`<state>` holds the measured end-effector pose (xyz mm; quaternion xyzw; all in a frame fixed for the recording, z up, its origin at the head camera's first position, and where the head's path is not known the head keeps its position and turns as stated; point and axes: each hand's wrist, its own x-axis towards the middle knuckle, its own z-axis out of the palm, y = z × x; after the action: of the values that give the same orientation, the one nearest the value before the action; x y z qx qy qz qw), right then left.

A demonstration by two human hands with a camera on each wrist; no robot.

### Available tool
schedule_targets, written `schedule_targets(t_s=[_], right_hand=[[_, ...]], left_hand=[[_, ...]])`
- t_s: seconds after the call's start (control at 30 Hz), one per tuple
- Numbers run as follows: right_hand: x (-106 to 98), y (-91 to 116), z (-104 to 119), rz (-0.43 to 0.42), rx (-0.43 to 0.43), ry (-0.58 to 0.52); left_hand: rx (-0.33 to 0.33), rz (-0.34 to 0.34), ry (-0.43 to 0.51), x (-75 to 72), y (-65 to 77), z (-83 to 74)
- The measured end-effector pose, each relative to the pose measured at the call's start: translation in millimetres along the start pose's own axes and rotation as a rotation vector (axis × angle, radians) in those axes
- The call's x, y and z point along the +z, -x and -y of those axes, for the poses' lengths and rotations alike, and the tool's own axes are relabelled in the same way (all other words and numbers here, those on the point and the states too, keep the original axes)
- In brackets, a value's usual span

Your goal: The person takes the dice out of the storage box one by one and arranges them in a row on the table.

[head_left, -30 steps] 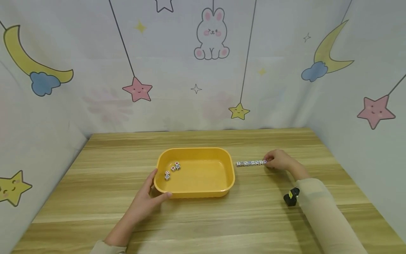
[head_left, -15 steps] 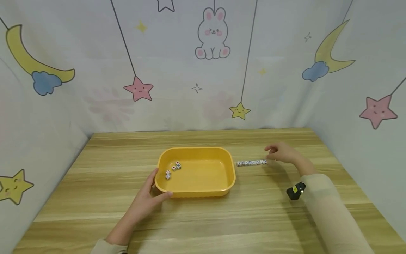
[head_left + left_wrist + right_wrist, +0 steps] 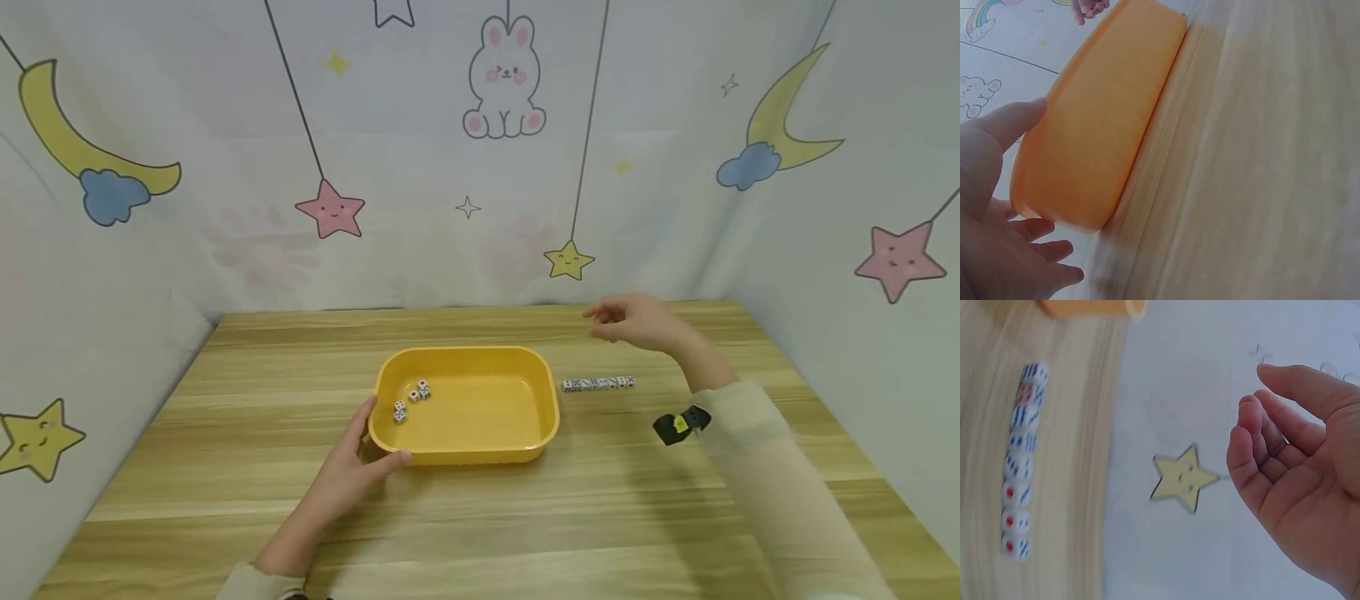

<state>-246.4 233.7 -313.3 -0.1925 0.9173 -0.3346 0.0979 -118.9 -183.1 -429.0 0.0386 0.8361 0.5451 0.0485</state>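
Five dice (image 3: pixel 414 397) lie in the left end of the yellow tray (image 3: pixel 480 421), nearer the left hand (image 3: pixel 347 473), which is spread across the tray's near left corner, thumb on the rim. The right hand (image 3: pixel 636 323), well apart to their right, hangs in the air holding nothing, its fingers loosely bent. Just past the tray's right end, and nearer that hand, a row of eight dice (image 3: pixel 602 384) rests on the desk (image 3: pixel 487 525) (its long axis runs left to right, like the tray's).
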Motion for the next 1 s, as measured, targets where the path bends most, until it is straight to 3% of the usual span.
schedule_targets(t_s=[0.4, 0.73, 1.0], right_hand=[[39.9, -32.8, 50.9, 0.063, -0.129, -0.079], [89.3, -56.0, 92.4, 0.225, -0.189, -0.187], [128.9, -69.8, 116.1, 0.321, -0.258, -0.135]], left_hand=[[0.003, -0.006, -0.001, 0.4, 0.8, 0.5], [-0.011, -0.004, -0.013, 0.4, 2.2, -1.4], [-0.014, 0.004, -0.011, 0.7, 1.9, -2.0]])
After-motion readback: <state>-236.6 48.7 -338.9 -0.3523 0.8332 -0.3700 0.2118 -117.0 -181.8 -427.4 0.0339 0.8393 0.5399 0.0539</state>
